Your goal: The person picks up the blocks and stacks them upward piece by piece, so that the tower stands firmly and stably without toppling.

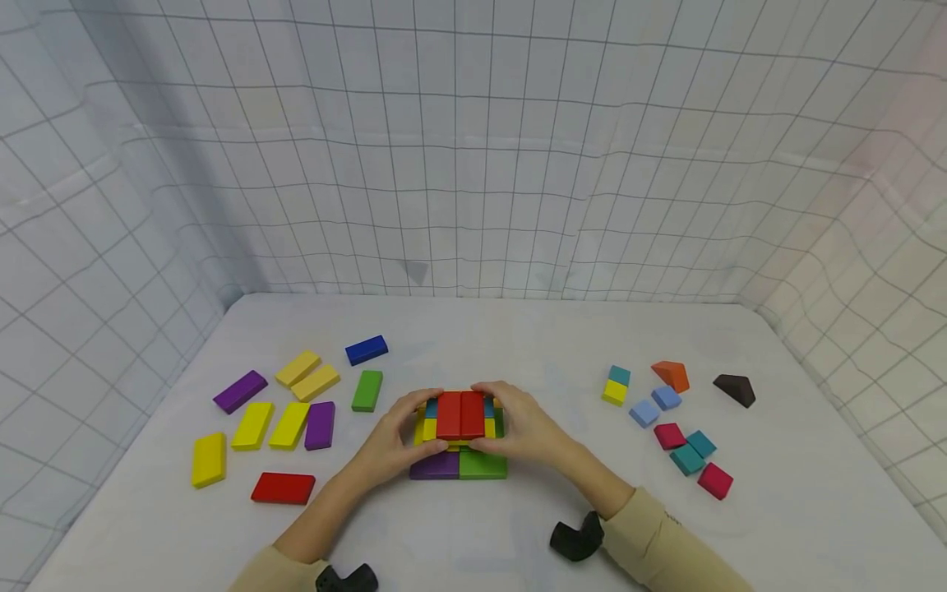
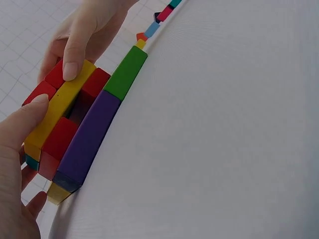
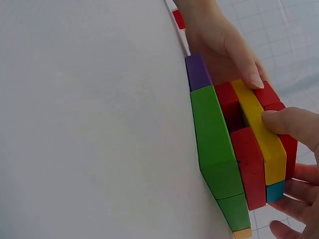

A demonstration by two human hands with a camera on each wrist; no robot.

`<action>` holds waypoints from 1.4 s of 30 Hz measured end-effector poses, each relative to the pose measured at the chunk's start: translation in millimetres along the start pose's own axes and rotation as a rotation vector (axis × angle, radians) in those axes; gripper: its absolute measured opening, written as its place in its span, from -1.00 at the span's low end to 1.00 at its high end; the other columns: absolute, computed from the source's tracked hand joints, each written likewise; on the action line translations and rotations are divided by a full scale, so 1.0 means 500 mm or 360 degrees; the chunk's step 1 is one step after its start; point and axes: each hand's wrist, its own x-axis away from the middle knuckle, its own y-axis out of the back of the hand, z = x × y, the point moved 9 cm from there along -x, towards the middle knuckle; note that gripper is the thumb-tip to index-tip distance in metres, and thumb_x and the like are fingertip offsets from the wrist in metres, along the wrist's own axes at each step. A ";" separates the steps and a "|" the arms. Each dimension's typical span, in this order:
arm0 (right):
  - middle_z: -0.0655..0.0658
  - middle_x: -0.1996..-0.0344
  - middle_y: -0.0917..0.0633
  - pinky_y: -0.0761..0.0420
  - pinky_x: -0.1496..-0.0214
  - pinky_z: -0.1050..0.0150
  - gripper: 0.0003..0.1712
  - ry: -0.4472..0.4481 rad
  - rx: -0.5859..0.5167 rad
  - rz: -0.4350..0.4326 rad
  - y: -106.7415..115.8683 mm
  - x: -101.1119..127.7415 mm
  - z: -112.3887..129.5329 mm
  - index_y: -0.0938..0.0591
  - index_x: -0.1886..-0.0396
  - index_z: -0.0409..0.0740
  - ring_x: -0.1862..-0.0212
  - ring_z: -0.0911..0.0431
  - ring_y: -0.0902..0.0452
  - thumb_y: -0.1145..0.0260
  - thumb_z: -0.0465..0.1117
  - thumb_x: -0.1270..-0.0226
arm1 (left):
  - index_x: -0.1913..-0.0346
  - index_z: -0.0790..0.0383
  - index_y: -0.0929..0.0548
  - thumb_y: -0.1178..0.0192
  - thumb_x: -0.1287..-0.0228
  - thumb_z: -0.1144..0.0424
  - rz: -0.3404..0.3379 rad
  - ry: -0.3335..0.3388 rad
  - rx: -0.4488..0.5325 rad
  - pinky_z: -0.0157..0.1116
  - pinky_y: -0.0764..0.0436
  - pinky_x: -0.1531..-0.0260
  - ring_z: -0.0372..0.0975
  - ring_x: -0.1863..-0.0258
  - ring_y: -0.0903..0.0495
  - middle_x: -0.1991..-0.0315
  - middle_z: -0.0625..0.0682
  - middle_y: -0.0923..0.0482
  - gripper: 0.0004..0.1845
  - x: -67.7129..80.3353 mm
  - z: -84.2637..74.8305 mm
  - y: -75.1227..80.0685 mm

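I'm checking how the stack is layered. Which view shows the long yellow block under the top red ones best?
The right wrist view: the yellow block runs full length, between red layers. The left wrist view shows it too, partly under thumbs. The head view shows only yellow slivers beside the top red blocks.

White table (image 1: pixel 518 345) w/ grid-patterned cloth walls round it. Centre front: block stack (image 1: pixel 460 436) sits on the table, bottom layer a purple block (image 1: pixel 434 467) & a green block (image 1: pixel 482 466) side by side, touching. Left side, flat on the table: blue block (image 1: pixel 366 350), green one (image 1: pixel 367 390), two purple ones (image 1: pixel 240 391) (image 1: pixel 320 425), five yellow ones (image 1: pixel 298 368) (image 1: pixel 316 383) (image 1: pixel 252 425) (image 1: pixel 289 425) (image 1: pixel 209 460), red block (image 1: pixel 283 488) nearest the front. Right side: small cubes, teal-on-yellow pair (image 1: pixel 616 386), two light blue (image 1: pixel 644 413) (image 1: pixel 667 398), two teal (image 1: pixel 687 459) (image 1: pixel 700 444), two magenta (image 1: pixel 669 436) (image 1: pixel 714 481), plus orange wedge (image 1: pixel 671 376) & dark brown wedge (image 1: pixel 735 389), well apart from the stack
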 end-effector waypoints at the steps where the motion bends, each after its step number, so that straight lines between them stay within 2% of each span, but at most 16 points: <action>1: -0.09 -0.03 -0.53 -0.50 -0.08 0.15 -0.23 0.0005 0.0002 -0.0002 0.000 -0.001 0.001 -0.36 -0.17 -0.25 -0.03 0.11 -0.44 -0.46 -0.12 0.03 | -0.27 0.18 -0.32 -0.34 -0.02 0.34 -0.0003 0.0003 0.0004 0.12 -0.30 -0.14 0.02 -0.23 -0.26 -0.22 0.14 -0.34 -0.30 0.000 -0.002 0.001; 5: -0.11 -0.05 -0.52 -0.50 -0.09 0.15 -0.21 0.0003 -0.0007 0.0006 -0.002 -0.002 0.001 -0.36 -0.18 -0.28 -0.04 0.10 -0.43 -0.46 -0.10 0.03 | -0.24 0.32 -0.32 -0.33 -0.01 0.40 -0.0004 -0.0012 0.0011 0.13 -0.30 -0.12 0.07 -0.20 -0.28 -0.19 0.23 -0.35 -0.32 -0.002 -0.037 0.008; 9: -0.12 -0.11 -0.48 -0.46 -0.13 0.11 -0.17 -0.0058 -0.0070 0.0045 -0.005 0.001 -0.007 -0.33 -0.22 -0.29 -0.09 0.08 -0.39 -0.46 -0.09 0.02 | -0.21 0.40 -0.33 -0.32 -0.01 0.42 0.0001 -0.0046 0.0000 0.12 -0.31 -0.11 0.07 -0.17 -0.31 -0.16 0.26 -0.37 -0.35 -0.002 -0.073 0.017; 13: -0.10 -0.12 -0.47 -0.46 -0.13 0.10 -0.21 -0.0055 -0.0159 0.0044 -0.003 0.005 -0.012 -0.33 -0.21 -0.27 -0.07 0.10 -0.38 -0.45 -0.13 0.00 | -0.21 0.40 -0.33 -0.32 -0.02 0.40 0.0012 -0.0028 0.0002 0.10 -0.30 -0.13 0.06 -0.18 -0.31 -0.16 0.25 -0.37 -0.36 -0.001 -0.078 0.017; 17: -0.09 -0.07 -0.50 -0.46 -0.12 0.10 -0.26 -0.0003 -0.0195 0.0016 -0.001 0.005 -0.012 -0.35 -0.18 -0.23 -0.02 0.12 -0.40 -0.45 -0.16 0.00 | -0.22 0.39 -0.32 -0.32 -0.03 0.40 0.0007 0.0010 -0.0009 0.09 -0.28 -0.15 0.06 -0.20 -0.30 -0.18 0.25 -0.35 -0.35 -0.002 -0.073 0.015; 21: -0.09 -0.07 -0.50 -0.45 -0.14 0.09 -0.25 0.0013 -0.0207 0.0002 -0.002 0.005 -0.013 -0.35 -0.18 -0.23 -0.02 0.12 -0.41 -0.45 -0.17 0.01 | -0.25 0.32 -0.31 -0.33 -0.03 0.35 -0.0001 0.0013 -0.0017 0.12 -0.27 -0.15 0.05 -0.22 -0.28 -0.21 0.20 -0.34 -0.31 -0.001 -0.038 0.007; 24: -0.09 -0.07 -0.50 -0.45 -0.14 0.09 -0.25 0.0014 -0.0209 -0.0002 -0.003 0.006 -0.015 -0.35 -0.19 -0.23 -0.04 0.11 -0.41 -0.45 -0.15 0.00 | -0.34 0.13 -0.22 -0.34 -0.05 0.20 0.0025 0.0093 -0.0014 0.20 -0.19 -0.16 0.00 -0.30 -0.16 -0.32 0.06 -0.21 -0.22 0.001 -0.005 0.007; 26: -0.08 -0.08 -0.49 -0.45 -0.14 0.09 -0.25 0.0003 -0.0212 0.0002 -0.004 0.007 -0.017 -0.35 -0.19 -0.22 -0.05 0.11 -0.40 -0.44 -0.13 -0.01 | -0.36 0.06 -0.17 -0.31 -0.08 0.15 -0.0012 0.0113 -0.0013 0.24 -0.13 -0.16 -0.01 -0.33 -0.09 -0.35 0.01 -0.14 -0.22 0.001 0.005 0.024; 29: -0.07 -0.09 -0.49 -0.45 -0.14 0.10 -0.25 -0.0013 -0.0219 0.0014 -0.006 0.008 -0.019 -0.34 -0.21 -0.20 -0.07 0.12 -0.39 -0.43 -0.12 -0.03 | -0.32 0.10 -0.26 -0.27 -0.11 0.20 -0.0224 0.0109 -0.0157 0.23 -0.14 -0.16 -0.01 -0.30 -0.14 -0.32 0.05 -0.20 -0.31 -0.003 0.019 0.074; 31: -0.06 -0.09 -0.48 -0.45 -0.15 0.11 -0.25 -0.0026 -0.0222 0.0022 -0.008 0.008 -0.022 -0.33 -0.21 -0.19 -0.07 0.13 -0.38 -0.42 -0.12 -0.04 | -0.23 0.21 -0.36 -0.28 -0.10 0.25 -0.0398 0.0108 -0.0367 0.16 -0.22 -0.15 0.02 -0.20 -0.24 -0.22 0.14 -0.31 -0.40 -0.005 0.029 0.109; 33: -0.06 -0.10 -0.48 -0.45 -0.15 0.12 -0.25 -0.0030 -0.0226 0.0026 -0.008 0.008 -0.023 -0.33 -0.22 -0.19 -0.08 0.13 -0.38 -0.42 -0.13 -0.04 | -0.13 0.26 -0.45 -0.32 -0.05 0.24 -0.0516 0.0185 -0.0604 0.10 -0.32 -0.10 0.04 -0.10 -0.32 -0.11 0.19 -0.37 -0.46 -0.001 0.044 0.135; 36: -0.07 -0.10 -0.48 -0.45 -0.15 0.12 -0.25 -0.0033 -0.0228 0.0028 -0.008 0.008 -0.023 -0.33 -0.22 -0.19 -0.08 0.12 -0.38 -0.42 -0.13 -0.04 | -0.08 0.27 -0.48 -0.34 -0.01 0.20 -0.0543 0.0323 -0.0809 0.07 -0.41 -0.02 0.07 -0.01 -0.35 -0.04 0.22 -0.37 -0.47 0.004 0.065 0.154; 42: -0.07 -0.11 -0.47 -0.46 -0.14 0.13 -0.25 -0.0044 -0.0228 0.0035 -0.006 0.009 -0.021 -0.33 -0.22 -0.20 -0.08 0.12 -0.37 -0.42 -0.12 -0.05 | -0.13 0.26 -0.46 -0.30 -0.05 0.15 -0.0474 0.0563 -0.0912 0.09 -0.46 0.05 0.11 0.04 -0.35 -0.02 0.29 -0.36 -0.44 0.016 0.088 0.163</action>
